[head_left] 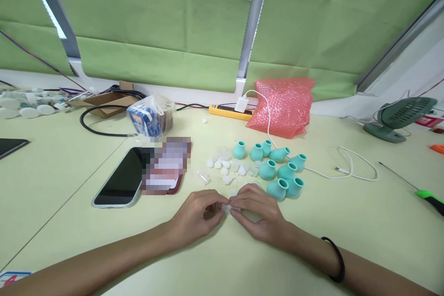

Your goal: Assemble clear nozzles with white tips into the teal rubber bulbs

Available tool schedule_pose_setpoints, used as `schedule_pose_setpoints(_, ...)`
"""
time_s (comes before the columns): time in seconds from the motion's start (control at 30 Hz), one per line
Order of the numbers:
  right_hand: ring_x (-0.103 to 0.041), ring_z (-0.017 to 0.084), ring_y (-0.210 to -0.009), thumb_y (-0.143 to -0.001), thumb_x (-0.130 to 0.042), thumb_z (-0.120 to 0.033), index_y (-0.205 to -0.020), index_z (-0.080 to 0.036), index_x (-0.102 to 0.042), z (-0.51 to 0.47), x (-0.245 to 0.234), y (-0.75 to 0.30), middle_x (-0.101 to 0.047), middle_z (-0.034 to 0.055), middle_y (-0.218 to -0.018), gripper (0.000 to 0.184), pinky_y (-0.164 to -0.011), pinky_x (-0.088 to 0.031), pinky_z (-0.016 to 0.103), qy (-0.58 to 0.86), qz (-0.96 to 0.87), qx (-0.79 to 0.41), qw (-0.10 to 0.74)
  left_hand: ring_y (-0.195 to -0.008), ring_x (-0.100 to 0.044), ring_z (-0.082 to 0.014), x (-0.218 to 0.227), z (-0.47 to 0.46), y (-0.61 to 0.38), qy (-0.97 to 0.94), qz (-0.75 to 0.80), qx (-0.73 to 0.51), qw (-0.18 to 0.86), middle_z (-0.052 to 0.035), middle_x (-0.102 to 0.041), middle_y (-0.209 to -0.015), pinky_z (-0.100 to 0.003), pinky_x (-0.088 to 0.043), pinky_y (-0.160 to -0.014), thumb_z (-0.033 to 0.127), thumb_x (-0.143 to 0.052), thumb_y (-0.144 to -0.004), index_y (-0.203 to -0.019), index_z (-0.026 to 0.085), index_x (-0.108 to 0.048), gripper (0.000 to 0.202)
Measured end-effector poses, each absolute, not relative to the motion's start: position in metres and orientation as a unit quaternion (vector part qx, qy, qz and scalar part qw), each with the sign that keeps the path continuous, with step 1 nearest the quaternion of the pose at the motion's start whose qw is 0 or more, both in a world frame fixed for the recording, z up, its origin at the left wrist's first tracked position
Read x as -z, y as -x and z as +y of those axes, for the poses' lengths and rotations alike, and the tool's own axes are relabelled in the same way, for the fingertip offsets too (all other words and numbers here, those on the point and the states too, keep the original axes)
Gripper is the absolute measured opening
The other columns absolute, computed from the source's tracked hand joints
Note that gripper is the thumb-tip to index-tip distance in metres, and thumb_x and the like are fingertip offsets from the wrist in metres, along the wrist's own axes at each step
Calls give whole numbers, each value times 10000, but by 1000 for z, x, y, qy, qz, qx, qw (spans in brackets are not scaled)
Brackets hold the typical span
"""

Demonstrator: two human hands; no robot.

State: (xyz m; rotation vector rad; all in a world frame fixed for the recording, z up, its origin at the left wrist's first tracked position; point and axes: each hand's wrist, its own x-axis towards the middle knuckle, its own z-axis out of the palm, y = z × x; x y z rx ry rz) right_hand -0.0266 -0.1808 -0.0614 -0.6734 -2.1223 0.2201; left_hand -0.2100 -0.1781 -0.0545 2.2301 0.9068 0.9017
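Note:
My left hand (199, 215) and my right hand (258, 210) meet low over the table, fingertips pinched on a small translucent plastic piece (227, 209). Most of that piece is hidden by the fingers. Just beyond my hands lie several small white plastic pieces (226, 179), rounded at one end, and a clear short tube (203, 177). To the right of them stand several turquoise bulbs (267, 169) with open necks, a few tilted on their sides. A black band circles my right wrist.
Two phones, one dark-screened (121, 178) and one red-cased (169, 166), lie left. Behind are a plastic-wrapped blue pack (149, 118), a yellow power strip (225, 112) and a red bubble-wrap bag (282, 108). A white cable (333, 177), screwdriver (423, 194) and green fan (398, 115) are right.

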Motion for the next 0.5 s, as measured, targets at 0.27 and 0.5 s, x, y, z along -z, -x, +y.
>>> schedule_pose_setpoints(0.27, -528, 155, -679, -680, -596, -59, -830, -179, -586, -181, 60, 27, -647, 22, -706, 191, -624, -437, 321, 268, -857, -93, 431, -571, -515, -106, 56, -179, 211, -836, 331, -337, 280, -37, -590, -658, -203, -424, -549, 130, -476, -742, -816, 112, -599, 144)
schedule_pose_setpoints(0.5, -529, 149, -674, -695, -580, -71, -814, -179, -584, -182, 59, 26, -638, 17, -689, 161, -628, -433, 311, 272, -861, -92, 421, -573, -498, -100, 56, -178, 210, -841, 333, -323, 277, -28, -564, -656, -195, -401, -540, 137, -469, -753, -755, 122, -571, 104)
